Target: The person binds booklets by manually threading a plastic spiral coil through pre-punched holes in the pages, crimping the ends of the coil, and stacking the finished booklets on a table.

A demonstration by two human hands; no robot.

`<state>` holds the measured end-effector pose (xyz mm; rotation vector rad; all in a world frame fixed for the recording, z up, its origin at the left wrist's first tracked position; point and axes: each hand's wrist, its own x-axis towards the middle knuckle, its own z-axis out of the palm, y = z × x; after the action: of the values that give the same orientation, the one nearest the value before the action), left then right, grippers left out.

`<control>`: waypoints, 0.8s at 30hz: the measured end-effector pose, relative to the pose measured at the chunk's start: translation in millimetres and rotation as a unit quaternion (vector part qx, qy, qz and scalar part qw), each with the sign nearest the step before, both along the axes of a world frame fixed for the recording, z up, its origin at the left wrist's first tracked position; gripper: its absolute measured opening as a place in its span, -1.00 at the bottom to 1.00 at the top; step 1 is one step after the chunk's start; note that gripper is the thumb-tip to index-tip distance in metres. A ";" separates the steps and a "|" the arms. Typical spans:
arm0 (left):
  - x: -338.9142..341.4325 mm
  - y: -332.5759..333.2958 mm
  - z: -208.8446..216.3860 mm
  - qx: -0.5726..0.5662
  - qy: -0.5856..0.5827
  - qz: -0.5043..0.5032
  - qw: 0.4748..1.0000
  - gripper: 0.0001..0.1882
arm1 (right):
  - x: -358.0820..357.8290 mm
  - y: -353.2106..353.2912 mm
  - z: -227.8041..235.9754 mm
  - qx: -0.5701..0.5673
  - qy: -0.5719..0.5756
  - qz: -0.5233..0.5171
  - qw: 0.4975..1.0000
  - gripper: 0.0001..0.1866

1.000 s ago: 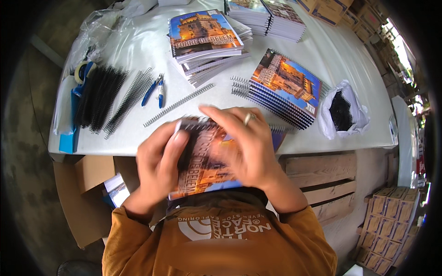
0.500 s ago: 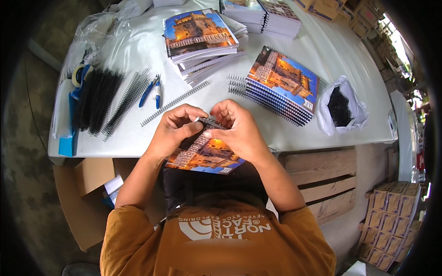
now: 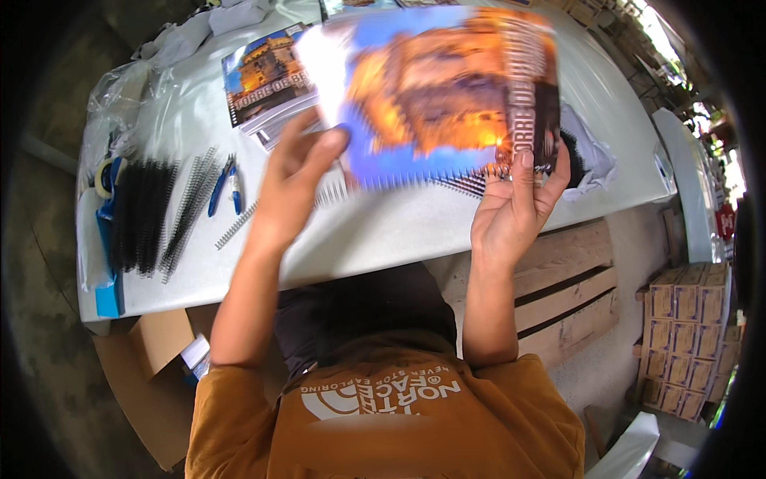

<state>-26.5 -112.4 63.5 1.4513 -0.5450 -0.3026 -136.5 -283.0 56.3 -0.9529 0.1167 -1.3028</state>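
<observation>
A spiral-bound notebook point(image 3: 435, 96) is raised over the table, blurred by motion, its glossy cover showing a lit stone tower against blue sky. The black coil runs along its lower edge. My right hand point(image 3: 515, 203) grips its lower right corner, thumb on the cover. At the opposite side is my left hand point(image 3: 291, 188), fingers apart, the thumb at the notebook's left edge. Behind the left hand, a stack of similar notebooks point(image 3: 267, 72) is partly hidden. Part of a loose coil point(image 3: 237, 226) shows on the table beside my left wrist.
Black coils point(image 3: 144, 211) lie bunched at the left, beside blue-handled pliers point(image 3: 219, 191) and a blue-and-white tool point(image 3: 234, 191). A tape roll point(image 3: 106, 177) sits at the left edge. Right of the raised notebook is a white bag point(image 3: 598, 164). Boxes point(image 3: 678, 343) are stacked on the right.
The notebook has gone from low at the table's front edge to high over the table, turned so its coil faces me. My left hand has come off the coil; my right has shifted right.
</observation>
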 end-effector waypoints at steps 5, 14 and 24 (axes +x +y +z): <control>26.7 -95.5 -13.5 0.141 -0.244 0.191 0.940 -0.78 | -6.7 -53.6 -80.4 -0.186 0.336 -0.264 0.885 -0.53; 35.3 -43.6 7.2 0.279 -0.579 0.279 0.714 -0.54 | -9.7 -37.2 -81.9 -0.197 0.348 -0.269 0.876 -0.40; 80.8 17.7 48.5 0.520 -0.432 0.082 0.732 -0.67 | 24.3 16.1 -45.0 -0.284 0.179 -0.109 0.936 -0.53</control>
<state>54.3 -94.7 112.0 2.7582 -1.0745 0.3374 -112.1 -266.9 11.3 -1.7122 0.1325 -1.3801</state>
